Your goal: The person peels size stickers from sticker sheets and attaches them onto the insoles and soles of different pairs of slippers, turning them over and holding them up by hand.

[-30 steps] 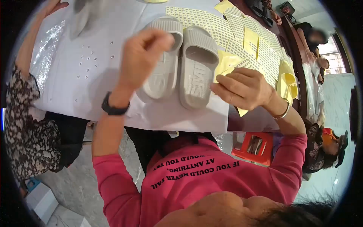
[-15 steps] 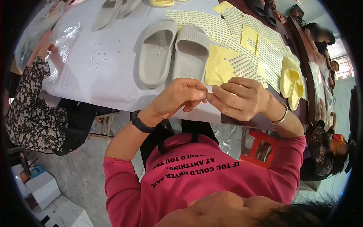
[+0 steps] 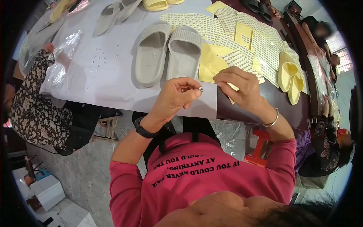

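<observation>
My left hand (image 3: 176, 96), with a black band on its wrist, pinches a small shiny piece (image 3: 201, 89) between thumb and forefinger. It is too small to name its kind. To the right my right hand (image 3: 239, 86), with a bangle on its wrist, has thumb and fingers drawn together. Whatever is between those fingertips, if anything, is hidden. A bit of yellow paper (image 3: 231, 101) shows beneath this hand; I cannot tell whether it is held. Just beyond my hands stand two grey slippers, a left one (image 3: 145, 77) and a right one (image 3: 181, 68), side by side.
Printed yellow sticker sheets (image 3: 266, 56) overlap on the table's right. Yellow slippers (image 3: 297, 85) lie beside them. Several tiny shiny pieces (image 3: 100, 57) are scattered on the white cover (image 3: 117, 87). A person in a floral sleeve (image 3: 32, 77) sits left. A red stool (image 3: 258, 147) stands below.
My hands were together at the fingertips and have come apart. The right hand has moved up and right, while the left keeps the small shiny piece, now visible. The view has shifted slightly.
</observation>
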`<state>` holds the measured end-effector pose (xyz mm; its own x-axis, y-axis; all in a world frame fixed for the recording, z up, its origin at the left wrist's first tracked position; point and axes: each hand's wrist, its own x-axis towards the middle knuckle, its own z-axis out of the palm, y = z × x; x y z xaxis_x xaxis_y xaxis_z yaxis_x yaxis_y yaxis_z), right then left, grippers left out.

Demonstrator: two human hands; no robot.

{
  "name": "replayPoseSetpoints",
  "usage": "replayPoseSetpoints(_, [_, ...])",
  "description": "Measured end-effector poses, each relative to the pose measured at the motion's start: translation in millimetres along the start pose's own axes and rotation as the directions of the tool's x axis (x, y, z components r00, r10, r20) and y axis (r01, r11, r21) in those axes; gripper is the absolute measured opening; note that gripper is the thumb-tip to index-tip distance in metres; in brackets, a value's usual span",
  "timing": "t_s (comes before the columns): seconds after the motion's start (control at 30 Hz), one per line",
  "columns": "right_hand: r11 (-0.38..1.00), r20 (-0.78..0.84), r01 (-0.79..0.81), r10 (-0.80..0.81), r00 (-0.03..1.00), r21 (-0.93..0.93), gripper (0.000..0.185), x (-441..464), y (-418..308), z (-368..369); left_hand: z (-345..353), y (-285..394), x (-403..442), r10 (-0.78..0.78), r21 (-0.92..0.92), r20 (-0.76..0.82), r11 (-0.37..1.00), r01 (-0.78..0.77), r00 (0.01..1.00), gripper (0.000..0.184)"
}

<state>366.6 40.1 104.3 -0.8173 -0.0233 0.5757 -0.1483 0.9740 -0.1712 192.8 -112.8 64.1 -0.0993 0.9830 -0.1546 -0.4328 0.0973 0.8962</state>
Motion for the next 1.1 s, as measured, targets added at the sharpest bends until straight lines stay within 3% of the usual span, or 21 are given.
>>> replayPoseSetpoints(0.07, [0.847,0.06,-0.375,0.382,0.922,0.377,0.013,-4,-11,7,-1,-11,3,0.085,0.0,-0.047,0.996,-0.085,0.995,0.01])
replayPoseSetpoints(0.17, [0.735,0.177,-0.491,0.466,0.867,0.468,0.011,-5,-20,15,4,-18,4,0.081,0.043,-0.096,0.996,-0.077,0.992,0.013])
replayPoseSetpoints(0.27, [0.713,0.181,-0.512,0.491,0.852,0.478,0.011,-7,-24,23,7,-25,6,0.165,0.157,-0.103,0.977,-0.148,0.981,0.014])
replayPoseSetpoints(0.37, [0.713,0.174,-0.522,0.504,0.846,0.469,0.009,-10,-20,31,6,-27,6,0.149,0.279,-0.159,0.955,-0.101,0.976,0.015])
replayPoseSetpoints(0.6, [0.639,0.254,-0.607,0.561,0.788,0.473,0.004,-8,-6,40,-3,-39,8,0.185,0.25,-0.191,0.959,-0.134,0.964,0.017])
replayPoseSetpoints(0.67, [0.608,0.31,-0.647,0.573,0.759,0.46,0.004,-3,6,39,-18,-37,-1,0.314,0.422,-0.284,0.89,-0.176,0.906,0.02])
replayPoseSetpoints(0.73, [0.591,0.342,-0.66,0.567,0.749,0.464,0.005,6,15,41,-36,-35,-12,0.538,0.481,-0.404,0.813,-0.328,0.74,0.022])
replayPoseSetpoints(0.8, [0.677,0.403,-0.62,0.479,0.78,0.396,0.006,17,20,42,-57,-36,-25,0.655,0.566,-0.464,0.737,-0.369,0.596,0.023])
replayPoseSetpoints(0.83, [0.698,0.431,-0.627,0.476,0.766,0.344,0.007,23,21,44,-65,-37,-29,0.652,0.565,-0.471,0.74,-0.365,0.594,0.023])
replayPoseSetpoints(0.9, [0.753,0.451,-0.576,0.414,0.79,0.317,0.008,32,25,53,-77,-42,-36,0.769,0.707,-0.473,0.622,-0.336,0.429,0.022])
replayPoseSetpoints(1.0, [0.833,0.506,-0.502,0.337,0.794,0.233,0.009,44,25,64,-89,-56,-43,0.771,0.761,-0.487,0.605,-0.233,0.411,0.02])
replayPoseSetpoints(1.1, [0.873,0.566,-0.467,0.314,0.762,0.143,0.01,52,21,71,-97,-66,-42,0.787,0.766,-0.48,0.591,-0.25,0.388,0.018])
